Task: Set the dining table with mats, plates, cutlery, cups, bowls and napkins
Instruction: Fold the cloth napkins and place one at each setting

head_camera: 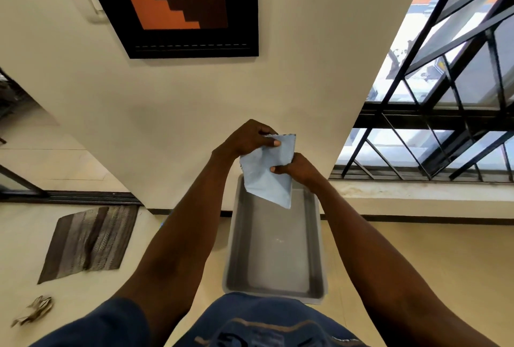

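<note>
A light blue napkin [268, 171] is held up in front of the body by both hands, above the far end of a grey bin [274, 246]. Its top edge is pinched by the left hand [247, 138], thumb on the near face, fingers curled behind. Its right edge is gripped lower down by the right hand [296, 168], thumb on the front (fingers hidden behind the cloth). The napkin hangs folded, one corner pointing down toward the bin, not touching it as far as can be seen.

The bin sits on the floor against the wall, just ahead of the knees; nothing is seen inside it. A striped mat [89, 241] lies flat on the floor well to the left, with a crumpled rag [34, 309] nearer the left edge. A framed picture [180, 4] is hung on the wall above. A barred window [445, 82] is at the right.
</note>
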A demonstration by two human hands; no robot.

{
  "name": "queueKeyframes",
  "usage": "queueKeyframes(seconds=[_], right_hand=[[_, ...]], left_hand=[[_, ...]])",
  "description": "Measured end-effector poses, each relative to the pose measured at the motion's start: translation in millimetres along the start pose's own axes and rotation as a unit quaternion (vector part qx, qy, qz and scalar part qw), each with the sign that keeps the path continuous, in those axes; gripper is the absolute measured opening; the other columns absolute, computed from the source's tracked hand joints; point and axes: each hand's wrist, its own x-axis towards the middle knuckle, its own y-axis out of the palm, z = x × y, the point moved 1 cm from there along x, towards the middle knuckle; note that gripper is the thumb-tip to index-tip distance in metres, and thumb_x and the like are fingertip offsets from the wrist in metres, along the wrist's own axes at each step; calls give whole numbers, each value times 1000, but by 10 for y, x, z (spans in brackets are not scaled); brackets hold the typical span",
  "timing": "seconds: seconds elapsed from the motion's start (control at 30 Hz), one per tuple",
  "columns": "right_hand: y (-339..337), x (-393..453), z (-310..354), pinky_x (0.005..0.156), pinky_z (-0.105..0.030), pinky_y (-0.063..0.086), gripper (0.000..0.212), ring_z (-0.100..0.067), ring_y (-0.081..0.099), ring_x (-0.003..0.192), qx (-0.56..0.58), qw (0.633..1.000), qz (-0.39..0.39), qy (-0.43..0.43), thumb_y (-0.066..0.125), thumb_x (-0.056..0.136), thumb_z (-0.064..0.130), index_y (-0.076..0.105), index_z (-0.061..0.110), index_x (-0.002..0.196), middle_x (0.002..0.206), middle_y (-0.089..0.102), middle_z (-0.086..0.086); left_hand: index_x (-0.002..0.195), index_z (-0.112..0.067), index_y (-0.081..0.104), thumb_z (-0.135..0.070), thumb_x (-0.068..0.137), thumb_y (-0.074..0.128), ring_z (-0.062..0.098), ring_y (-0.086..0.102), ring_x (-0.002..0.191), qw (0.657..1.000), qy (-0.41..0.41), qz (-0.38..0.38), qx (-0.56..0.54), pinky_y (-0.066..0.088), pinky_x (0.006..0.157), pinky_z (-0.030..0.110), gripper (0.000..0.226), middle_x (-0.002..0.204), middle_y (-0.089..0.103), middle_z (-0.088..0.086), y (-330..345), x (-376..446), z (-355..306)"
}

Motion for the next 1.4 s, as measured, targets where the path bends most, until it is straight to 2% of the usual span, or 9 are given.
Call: queueKeyframes(seconds=[0.13,0.23,0.37,0.53,0.77,0.97,1.1,1.23,1.4], right_hand=[[38,-35,26,86,-35,48,31,-21,64,94,46,999,-20,1,73,86,26,67,10,112,105,69,-5],[5,-24,27,88,-36,53,29,-22,69,96,131,991,-4,21,76,83,20,70,12,110,106,73,-5],[-80,31,23,94,-43,53,36,-30,69,101,184,982,7,31,79,79,16,69,6,112,108,73,-12],[-159,10,-33,88,-38,54,28,-25,69,92,187,981,-1,48,74,83,12,68,3,109,103,73,-12],[-142,-11,-314,89,-36,54,38,-26,69,98,239,961,-45,133,78,80,29,71,6,110,108,73,-12],[195,-239,-766,82,-38,57,43,-30,68,95,286,918,-61,267,71,87,31,67,-1,114,109,71,-17],[351,-409,-917,76,-32,55,19,-26,67,87,323,906,-88,259,69,85,9,63,1,101,105,68,-18],[374,-443,-1021,82,-35,53,45,-29,65,97,336,905,-117,233,73,81,2,54,13,120,110,66,-16],[360,-435,-1079,85,-37,56,31,-33,65,98,261,932,-135,212,71,79,-4,66,7,108,102,68,-16]], left_hand=[[112,-16,70,-33,84,76,7,65,90,996,-26,-59,-65,49,80,19,32,100,72,-1,-175,-92,105],[92,-16,70,-53,90,62,14,63,83,931,-131,-180,-288,48,76,27,38,89,70,0,-49,-295,392],[80,-8,68,-84,81,39,23,59,68,866,-279,-36,-414,44,63,29,81,73,65,8,382,-584,807],[131,-7,54,-75,70,69,33,56,113,788,-290,-18,-543,44,104,46,93,125,53,18,721,-744,920],[116,-1,67,-19,76,78,35,64,102,853,-216,-31,-474,51,96,46,45,113,69,19,801,-752,859],[122,-6,64,-23,78,81,30,67,97,835,-332,-95,-429,52,96,45,50,109,71,15,918,-798,1083],[91,-3,68,-15,84,75,31,67,78,814,-359,-123,-440,55,68,36,15,87,71,14,958,-916,1170],[105,2,64,-6,82,75,29,66,85,829,-346,-144,-416,54,70,34,27,99,69,18,973,-959,1275],[119,-9,56,8,76,74,25,60,80,877,-318,-142,-331,54,70,32,50,96,62,11,980,-984,1283]])
